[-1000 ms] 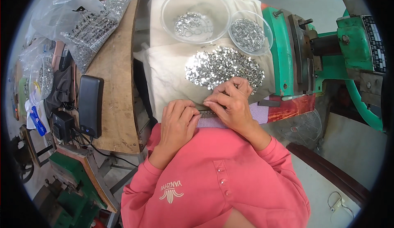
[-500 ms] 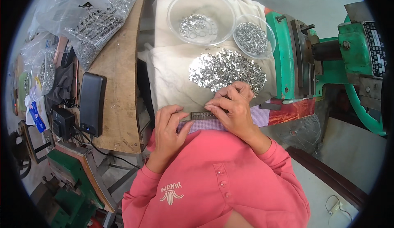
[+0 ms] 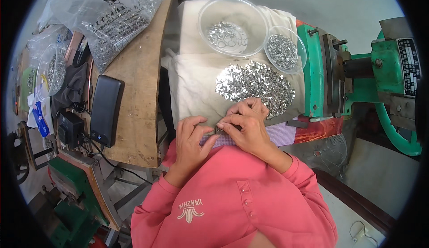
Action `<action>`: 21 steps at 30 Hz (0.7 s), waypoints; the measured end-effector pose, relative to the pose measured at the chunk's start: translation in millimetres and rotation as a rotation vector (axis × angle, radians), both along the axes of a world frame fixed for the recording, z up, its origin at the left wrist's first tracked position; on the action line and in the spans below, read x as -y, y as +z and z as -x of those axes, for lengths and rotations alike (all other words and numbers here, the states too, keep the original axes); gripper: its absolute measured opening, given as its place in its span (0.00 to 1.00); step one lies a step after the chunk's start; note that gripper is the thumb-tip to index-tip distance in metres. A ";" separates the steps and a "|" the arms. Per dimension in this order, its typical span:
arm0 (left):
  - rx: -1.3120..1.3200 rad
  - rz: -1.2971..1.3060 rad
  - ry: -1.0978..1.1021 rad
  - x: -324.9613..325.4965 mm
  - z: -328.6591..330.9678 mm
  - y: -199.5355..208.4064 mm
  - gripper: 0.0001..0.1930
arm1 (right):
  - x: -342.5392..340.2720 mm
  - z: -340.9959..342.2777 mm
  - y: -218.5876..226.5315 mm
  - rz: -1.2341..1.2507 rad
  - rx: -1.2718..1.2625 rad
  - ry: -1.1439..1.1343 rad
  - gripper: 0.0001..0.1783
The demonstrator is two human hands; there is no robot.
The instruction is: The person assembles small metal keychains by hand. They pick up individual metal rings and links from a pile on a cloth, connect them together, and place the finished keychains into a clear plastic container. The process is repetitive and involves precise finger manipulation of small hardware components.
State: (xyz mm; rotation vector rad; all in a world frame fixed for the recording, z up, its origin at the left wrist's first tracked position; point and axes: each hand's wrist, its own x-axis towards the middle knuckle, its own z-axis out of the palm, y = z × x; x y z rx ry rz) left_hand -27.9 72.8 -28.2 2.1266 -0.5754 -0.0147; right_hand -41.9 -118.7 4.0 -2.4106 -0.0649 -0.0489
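Note:
A small dark slotted metal block [image 3: 219,131] lies on the purple cloth close to my body, mostly covered by my fingers. My left hand [image 3: 191,139] has its thumb and forefinger at the left end of this block, gripping it there. Over the block, my right hand [image 3: 246,125] is closed in a pinch with thumb and forefinger pressed together; whatever sits between the tips is too small to make out. Just beyond the right hand spreads a heap of small shiny metal pieces [image 3: 254,85] on a beige cloth [image 3: 192,85].
Behind the heap stand a large clear tub [image 3: 234,49] with some metal pieces and a smaller clear bowl [image 3: 282,53] of metal pins. A green machine [image 3: 315,78] rises at the right. The wooden table [image 3: 138,96] at left bears a black power bank [image 3: 106,109] and a plastic bag [image 3: 116,29].
My right hand has come left along the block, nearer my left hand, and covers more of it. My left fingertips now meet the block's end. The whole view has shifted slightly.

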 end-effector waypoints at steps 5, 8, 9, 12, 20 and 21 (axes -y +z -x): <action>-0.008 0.004 0.001 0.0 0.1 -0.4 0.12 | 0.9 -0.3 1.0 0.013 -0.020 -0.001 0.06; 0.011 0.009 0.000 -0.9 0.1 -1.7 0.13 | -0.8 -1.3 2.7 0.050 -0.004 0.004 0.07; 0.022 0.013 0.002 -1.2 -0.3 -2.2 0.14 | -1.5 -1.8 3.3 0.048 -0.010 0.008 0.07; 0.030 0.012 0.003 0.3 -1.2 -4.1 0.15 | 0.1 -2.9 2.2 0.029 -0.034 0.013 0.07; 0.019 0.015 -0.002 -0.5 -1.0 -3.2 0.18 | 6.6 -3.6 9.4 0.029 -0.101 0.043 0.07; 0.021 0.017 -0.006 -1.0 -0.6 -4.5 0.18 | 6.7 -3.8 9.4 0.029 -0.103 0.045 0.07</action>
